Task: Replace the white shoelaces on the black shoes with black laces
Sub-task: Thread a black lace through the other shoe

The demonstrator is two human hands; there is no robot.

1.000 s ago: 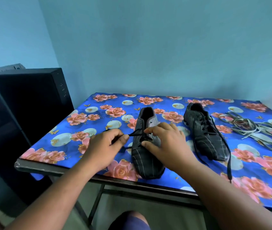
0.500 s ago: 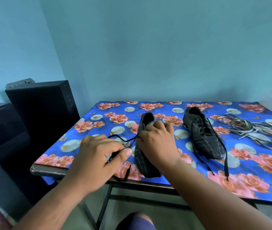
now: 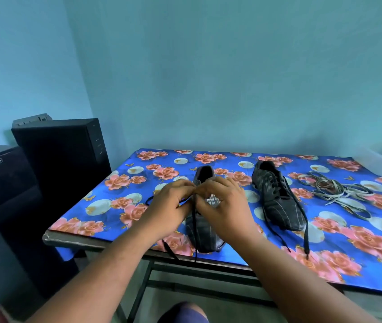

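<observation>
I see the table (image 3: 208, 157) filling the lower right of my view, its floral cloth running from 9 o'clock out past 3; its near edge cuts across at 6 o'clock and its left corner sits at 8. Two black speakers (image 3: 64, 155) stand off that left edge at 9 to 10 o'clock, close against the table side, so there is little room that way. The blue wall (image 3: 208, 66) backs the far edge at 12.

On the cloth, the right shoe (image 3: 276, 197) lies at 2 o'clock from my hands, toe toward me, black lace threaded, its two loose ends trailing down to the near edge. The left shoe (image 3: 202, 231) sits at centre, toe close to the near edge, mostly under my hands. Bare cloth lies between the two shoes and behind them toward 12.

The white laces (image 3: 334, 192) lie in a loose heap at 3 o'clock, apart from both shoes.

My left hand (image 3: 170, 206) and right hand (image 3: 226, 206) meet over the left shoe's eyelets, fingertips touching, each pinching the black lace (image 3: 193, 220). One strand hangs down over the shoe past the table edge at 6; another loops out toward 9.
</observation>
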